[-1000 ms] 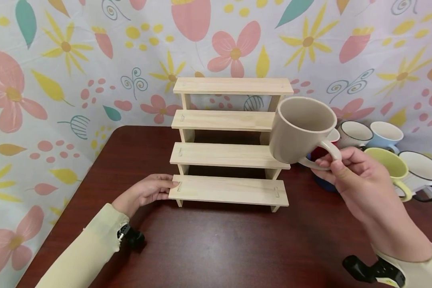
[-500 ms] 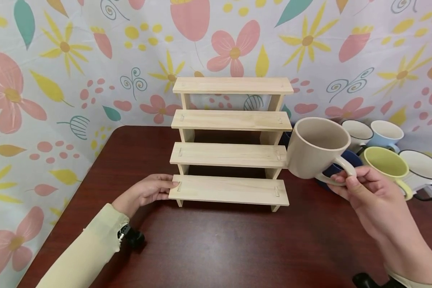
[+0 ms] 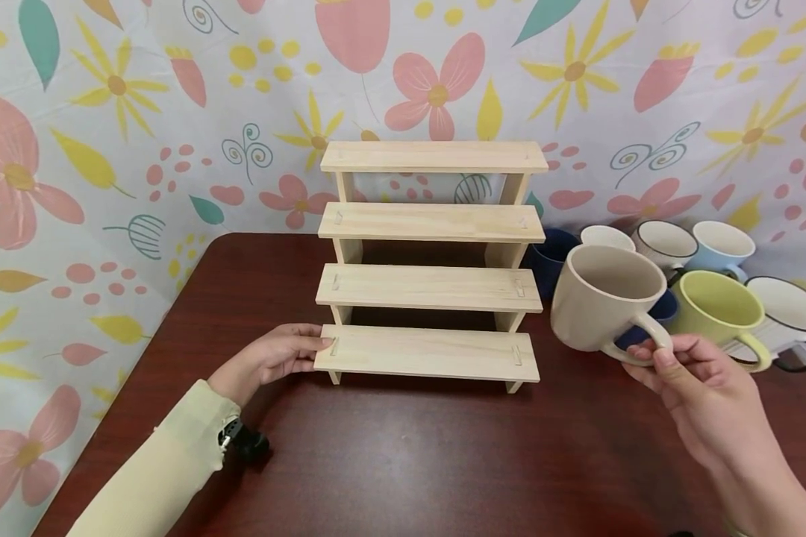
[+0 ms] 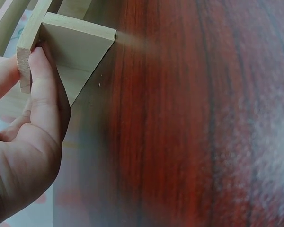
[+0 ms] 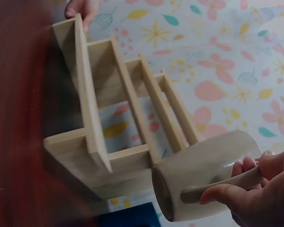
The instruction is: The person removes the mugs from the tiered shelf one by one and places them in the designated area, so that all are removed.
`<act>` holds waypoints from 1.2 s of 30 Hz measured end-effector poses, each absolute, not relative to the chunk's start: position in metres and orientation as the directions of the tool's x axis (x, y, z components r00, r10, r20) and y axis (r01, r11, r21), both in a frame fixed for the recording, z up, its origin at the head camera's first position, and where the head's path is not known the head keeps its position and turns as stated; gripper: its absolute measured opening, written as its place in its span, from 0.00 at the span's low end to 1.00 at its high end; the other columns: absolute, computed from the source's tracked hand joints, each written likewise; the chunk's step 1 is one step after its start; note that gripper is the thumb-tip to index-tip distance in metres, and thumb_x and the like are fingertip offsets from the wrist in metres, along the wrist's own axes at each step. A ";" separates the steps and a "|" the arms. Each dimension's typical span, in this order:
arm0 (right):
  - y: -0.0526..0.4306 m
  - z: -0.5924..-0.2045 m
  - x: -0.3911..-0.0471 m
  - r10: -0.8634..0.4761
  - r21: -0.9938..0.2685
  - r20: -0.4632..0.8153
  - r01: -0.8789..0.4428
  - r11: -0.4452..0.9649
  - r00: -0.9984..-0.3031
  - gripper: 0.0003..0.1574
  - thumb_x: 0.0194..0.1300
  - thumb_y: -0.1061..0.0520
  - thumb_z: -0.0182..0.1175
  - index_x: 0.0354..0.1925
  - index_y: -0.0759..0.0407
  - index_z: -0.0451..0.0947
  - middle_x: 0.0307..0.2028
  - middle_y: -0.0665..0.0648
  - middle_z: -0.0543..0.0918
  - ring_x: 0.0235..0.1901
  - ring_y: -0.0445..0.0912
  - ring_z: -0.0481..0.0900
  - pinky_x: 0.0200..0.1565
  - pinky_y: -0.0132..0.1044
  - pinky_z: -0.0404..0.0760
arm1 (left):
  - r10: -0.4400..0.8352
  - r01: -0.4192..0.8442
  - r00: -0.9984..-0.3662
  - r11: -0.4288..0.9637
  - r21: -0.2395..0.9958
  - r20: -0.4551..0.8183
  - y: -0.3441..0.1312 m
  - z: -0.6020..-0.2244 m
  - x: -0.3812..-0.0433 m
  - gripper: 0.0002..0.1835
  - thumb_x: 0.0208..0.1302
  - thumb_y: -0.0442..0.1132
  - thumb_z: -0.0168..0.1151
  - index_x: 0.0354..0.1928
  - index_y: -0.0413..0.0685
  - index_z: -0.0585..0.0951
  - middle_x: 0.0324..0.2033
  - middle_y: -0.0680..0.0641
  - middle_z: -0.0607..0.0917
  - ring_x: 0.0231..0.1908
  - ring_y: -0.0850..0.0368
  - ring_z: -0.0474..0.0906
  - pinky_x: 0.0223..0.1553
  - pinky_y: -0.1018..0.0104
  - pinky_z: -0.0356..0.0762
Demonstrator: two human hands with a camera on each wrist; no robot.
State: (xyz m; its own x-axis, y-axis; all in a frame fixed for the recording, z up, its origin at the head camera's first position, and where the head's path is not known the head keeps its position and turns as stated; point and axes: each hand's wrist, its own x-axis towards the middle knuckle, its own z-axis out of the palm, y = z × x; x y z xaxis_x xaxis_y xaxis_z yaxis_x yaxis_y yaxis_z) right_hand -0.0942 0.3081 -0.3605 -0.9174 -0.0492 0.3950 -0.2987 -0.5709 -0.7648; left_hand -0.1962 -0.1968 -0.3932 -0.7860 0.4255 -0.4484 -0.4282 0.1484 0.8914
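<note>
A pale wooden four-step display shelf (image 3: 416,354) stands on the dark red-brown table. My left hand (image 3: 278,354) pinches the left end of its lowest board, thumb on top. In the left wrist view, fingers (image 4: 40,80) reach under that board beside the side panel. My right hand (image 3: 705,391) holds a beige mug (image 3: 594,302) by its handle, raised just right of the shelf. The mug is upright and its visible inside is bare. From the right wrist view, the mug's base (image 5: 163,194) faces the shelf's side, with fingers around the handle.
Several mugs cluster at the right: a navy mug (image 3: 552,261) beside the shelf, a yellow-green mug (image 3: 719,309), a white dark-rimmed mug (image 3: 792,313) and a light blue mug (image 3: 720,247). A flower-printed cloth (image 3: 255,89) hangs behind the table (image 3: 389,455).
My right hand has carried the beige mug right and downward, away from the shelf's right side, uncovering its upper boards' ends and the navy mug. The left hand stays on the lowest board.
</note>
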 end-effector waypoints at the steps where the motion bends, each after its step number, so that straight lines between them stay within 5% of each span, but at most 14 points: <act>1: 0.308 -0.362 -0.094 -0.046 -0.769 0.387 -0.295 -0.567 -0.921 0.20 0.75 0.78 0.35 0.45 0.75 0.76 0.43 0.68 0.89 0.48 0.53 0.89 0.50 0.40 0.89 | 0.430 -0.426 -0.785 0.147 0.893 -0.446 -0.197 -0.394 -0.196 0.28 0.74 0.34 0.55 0.68 0.24 0.62 0.35 0.56 0.86 0.38 0.67 0.83 0.41 0.75 0.83; 9: 0.303 -0.376 -0.090 -0.005 -0.814 0.335 -0.287 -0.505 -0.942 0.19 0.75 0.77 0.39 0.45 0.72 0.77 0.42 0.64 0.89 0.46 0.49 0.91 0.47 0.36 0.89 | 0.493 -0.399 -0.774 0.108 0.911 -0.397 -0.204 -0.398 -0.198 0.34 0.66 0.45 0.70 0.63 0.28 0.68 0.37 0.56 0.87 0.40 0.66 0.84 0.43 0.74 0.84; 17: 0.301 -0.387 -0.092 -0.001 -0.861 0.252 -0.224 -0.456 -0.968 0.17 0.75 0.76 0.43 0.44 0.67 0.78 0.40 0.59 0.90 0.44 0.47 0.91 0.45 0.33 0.89 | 0.425 -0.422 -0.789 0.148 0.894 -0.443 -0.198 -0.394 -0.196 0.26 0.75 0.33 0.53 0.68 0.24 0.62 0.35 0.57 0.86 0.38 0.68 0.83 0.41 0.75 0.83; 36: 0.310 -0.409 -0.101 -0.079 -0.878 0.222 -0.164 -0.449 -0.972 0.15 0.76 0.74 0.43 0.43 0.66 0.76 0.42 0.58 0.89 0.44 0.47 0.91 0.47 0.33 0.89 | 0.422 -0.428 -0.789 0.143 0.893 -0.446 -0.196 -0.396 -0.197 0.28 0.75 0.32 0.52 0.70 0.23 0.59 0.34 0.57 0.86 0.37 0.68 0.83 0.40 0.75 0.83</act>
State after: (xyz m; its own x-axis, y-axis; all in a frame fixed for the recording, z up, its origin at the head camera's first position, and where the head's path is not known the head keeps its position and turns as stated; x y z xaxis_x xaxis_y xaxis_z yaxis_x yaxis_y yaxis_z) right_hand -0.1008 0.3097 -0.4086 -0.9719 -0.0787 0.2219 -0.1642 -0.4493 -0.8782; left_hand -0.1972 -0.1957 -0.3961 -0.7894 0.4221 -0.4456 -0.4276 0.1427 0.8926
